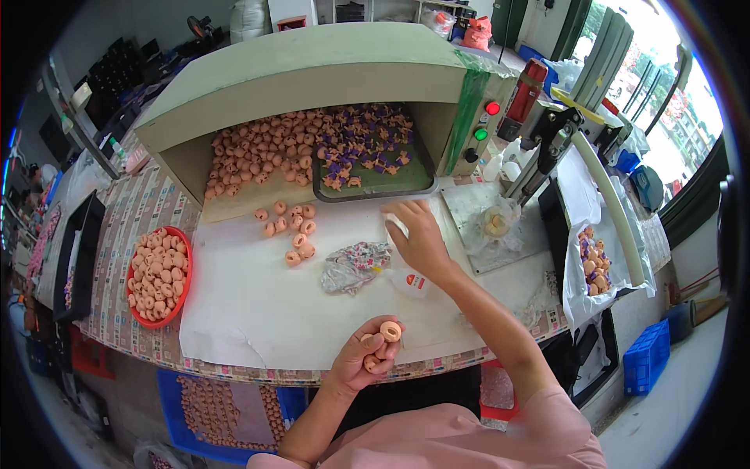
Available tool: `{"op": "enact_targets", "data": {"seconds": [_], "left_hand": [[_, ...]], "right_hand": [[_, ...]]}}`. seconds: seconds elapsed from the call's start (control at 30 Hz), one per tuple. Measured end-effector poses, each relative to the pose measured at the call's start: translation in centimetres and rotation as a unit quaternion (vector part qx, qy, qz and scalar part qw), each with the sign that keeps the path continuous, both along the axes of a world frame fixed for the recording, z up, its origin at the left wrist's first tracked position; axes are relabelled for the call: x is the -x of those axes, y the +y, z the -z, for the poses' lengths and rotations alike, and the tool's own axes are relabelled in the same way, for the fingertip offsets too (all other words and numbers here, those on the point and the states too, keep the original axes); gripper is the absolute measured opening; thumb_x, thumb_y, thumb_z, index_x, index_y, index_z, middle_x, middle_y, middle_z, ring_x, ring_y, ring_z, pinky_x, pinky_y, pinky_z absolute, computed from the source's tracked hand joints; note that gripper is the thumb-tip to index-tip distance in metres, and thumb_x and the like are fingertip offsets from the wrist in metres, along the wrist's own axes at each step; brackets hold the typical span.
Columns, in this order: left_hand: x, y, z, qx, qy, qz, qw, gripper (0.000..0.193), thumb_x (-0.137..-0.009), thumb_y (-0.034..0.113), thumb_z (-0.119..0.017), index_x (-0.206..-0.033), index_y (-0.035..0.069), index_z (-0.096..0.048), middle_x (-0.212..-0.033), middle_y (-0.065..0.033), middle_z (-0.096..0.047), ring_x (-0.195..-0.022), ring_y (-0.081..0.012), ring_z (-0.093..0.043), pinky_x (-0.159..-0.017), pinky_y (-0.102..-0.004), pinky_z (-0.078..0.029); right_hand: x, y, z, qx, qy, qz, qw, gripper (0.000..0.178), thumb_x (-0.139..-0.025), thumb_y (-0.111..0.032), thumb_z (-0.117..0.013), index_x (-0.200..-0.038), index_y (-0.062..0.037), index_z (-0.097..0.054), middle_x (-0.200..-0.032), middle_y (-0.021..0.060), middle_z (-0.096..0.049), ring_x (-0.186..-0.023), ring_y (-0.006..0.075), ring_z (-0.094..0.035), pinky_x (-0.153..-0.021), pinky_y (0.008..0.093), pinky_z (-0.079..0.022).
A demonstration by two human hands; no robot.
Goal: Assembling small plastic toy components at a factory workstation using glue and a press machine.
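Note:
My left hand (366,356) is closed around a few round, hollow peach pieces (391,331) that look like small doll heads; the top one shows a round opening. My right hand (420,238) is stretched forward over the white sheet, fingers apart, just short of the dark tray (375,197). That tray carries many small peach-and-purple figure pieces (363,141). Beneath my right wrist lies a white plastic bottle (409,283) with a red label, beside a crumpled plastic bag (355,267). Several loose doll heads (297,227) are scattered left of the bag.
A beige box-shaped housing (312,74) arches over the tray and a big heap of heads (266,148). To the left is a red basket (187,281) of heads. A press (547,148) with a metal plate (500,250) stands right, beside a lined bin (578,289).

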State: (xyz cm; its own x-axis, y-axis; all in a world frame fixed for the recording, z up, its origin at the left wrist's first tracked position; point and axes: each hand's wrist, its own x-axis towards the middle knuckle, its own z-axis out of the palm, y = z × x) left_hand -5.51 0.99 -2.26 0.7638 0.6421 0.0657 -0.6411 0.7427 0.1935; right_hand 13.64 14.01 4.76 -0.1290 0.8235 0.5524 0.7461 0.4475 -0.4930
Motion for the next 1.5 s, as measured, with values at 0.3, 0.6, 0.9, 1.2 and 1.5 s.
{"op": "enact_targets", "data": {"seconds": [0.3,0.6,0.9,1.2,1.5], "left_hand": [[0.1,-0.7,-2.8,-0.006,0.045,-0.016,0.999,0.033,-0.092,0.014,-0.058,-0.122,0.001,-0.05,-0.085,-0.0078,-0.05,-0.063,-0.0052,-0.038,-0.043,-0.014,-0.034],[-0.1,-0.6,-1.6,-0.003,0.012,-0.005,1.0,0.036,-0.092,0.018,-0.059,-0.124,0.004,-0.05,-0.104,-0.0085,-0.057,-0.068,-0.0073,-0.043,-0.042,-0.0144,-0.035],[-2.6,-0.6,-1.1,0.02,0.12,-0.035,0.992,0.038,-0.093,0.022,-0.059,-0.125,0.003,-0.052,-0.095,-0.0062,-0.06,-0.071,-0.0082,-0.052,-0.043,-0.0154,-0.034],[-5.2,-2.3,-1.3,-0.049,0.234,-0.035,0.97,0.042,-0.082,0.026,-0.073,-0.114,0.003,-0.059,-0.087,-0.0054,-0.061,-0.068,-0.0063,-0.055,-0.041,-0.0147,-0.034],[-6.5,-2.9,-1.8,-0.063,0.315,-0.019,0.947,0.033,-0.076,0.021,-0.079,-0.097,0.003,-0.062,-0.078,-0.0061,-0.062,-0.059,-0.0066,-0.055,-0.04,-0.015,-0.037]], "right_hand": [[3.9,14.1,2.7,0.154,-0.034,0.126,0.979,0.019,-0.075,-0.017,-0.067,-0.09,-0.0055,-0.065,-0.087,0.0179,-0.066,-0.084,0.0389,-0.062,-0.074,0.0459,-0.051],[1.1,4.9,-3.0,0.095,0.175,0.0,0.98,0.019,-0.08,-0.012,-0.07,-0.095,-0.0002,-0.067,-0.087,0.0082,-0.055,-0.074,0.0167,-0.058,-0.069,0.027,-0.048],[-3.3,-15.2,-2.1,0.274,0.36,-0.109,0.885,0.027,-0.078,0.008,-0.069,-0.104,0.0012,-0.065,-0.105,0.0085,-0.058,-0.096,0.0163,-0.06,-0.085,0.0268,-0.052],[-5.7,-18.4,-1.9,0.223,0.243,-0.101,0.939,0.025,-0.075,0.004,-0.072,-0.099,-0.0008,-0.068,-0.096,0.0103,-0.067,-0.087,0.0181,-0.066,-0.075,0.0279,-0.054],[-8.2,-19.8,-0.8,0.193,0.214,-0.108,0.952,0.024,-0.073,0.004,-0.072,-0.095,-0.0032,-0.071,-0.093,0.0097,-0.068,-0.081,0.0203,-0.067,-0.071,0.0283,-0.054]]}}
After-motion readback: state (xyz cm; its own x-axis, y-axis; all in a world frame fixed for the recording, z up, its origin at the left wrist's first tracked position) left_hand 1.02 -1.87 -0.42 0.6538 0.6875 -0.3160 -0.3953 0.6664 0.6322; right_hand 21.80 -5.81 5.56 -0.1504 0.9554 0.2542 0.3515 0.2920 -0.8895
